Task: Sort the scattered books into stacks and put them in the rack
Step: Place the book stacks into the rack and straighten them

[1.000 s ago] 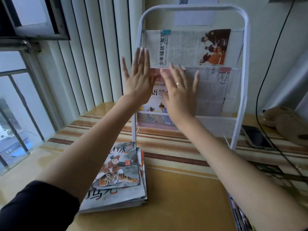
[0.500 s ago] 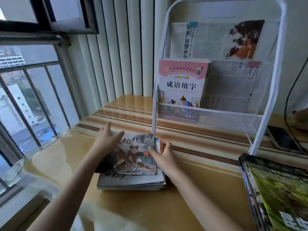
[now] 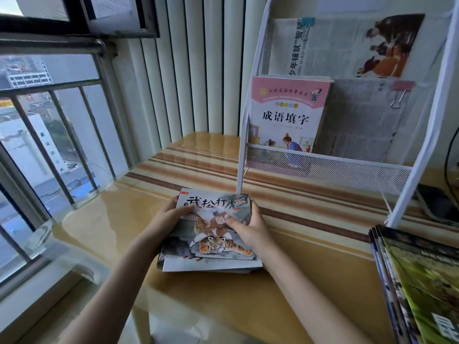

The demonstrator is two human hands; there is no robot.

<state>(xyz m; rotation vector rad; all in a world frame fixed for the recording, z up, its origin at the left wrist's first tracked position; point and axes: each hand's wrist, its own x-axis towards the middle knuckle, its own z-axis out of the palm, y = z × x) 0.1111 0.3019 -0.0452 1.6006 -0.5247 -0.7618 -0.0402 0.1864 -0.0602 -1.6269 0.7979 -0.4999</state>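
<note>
While both hands clamp onto one stack of picture books (image 3: 211, 234) lying on the yellow surface (image 3: 223, 301), the person's grip is plain on each side: the left hand (image 3: 169, 219) curls its fingers round the stack's left edge with the thumb on the cover, and the right hand (image 3: 248, 227) holds the right edge, thumb pressed flat on the tiger drawing. The top cover reads 武松打虎 in black brush characters above two striped tigers and a figure. How many books lie in this stack cannot be counted; only layered edges show at the near side.

A second stack of magazines (image 3: 422, 289) sits at the near right corner, well apart from the hands, its top cover green, with several spines fanned along its left edge.

One white wire rack (image 3: 250, 100) stands at the far right of the surface, just beyond the held stack. Its lower mesh pocket holds one pink-topped book (image 3: 288, 115) titled 成语填字, upright at the left, and beside it a grey newspaper (image 3: 367, 125) pinched by one pink binder clip (image 3: 401, 93). The upper pocket holds another newspaper (image 3: 347, 45) with a colour photograph, fastened by one blue binder clip (image 3: 307, 24); a vertical headline begins 少年铺就.

To the right of the rack's foot lies one dark phone (image 3: 437, 204). At the left, a barred window (image 3: 49, 135) looks onto buildings, and white vertical blinds (image 3: 183, 70) hang at the far side.
</note>
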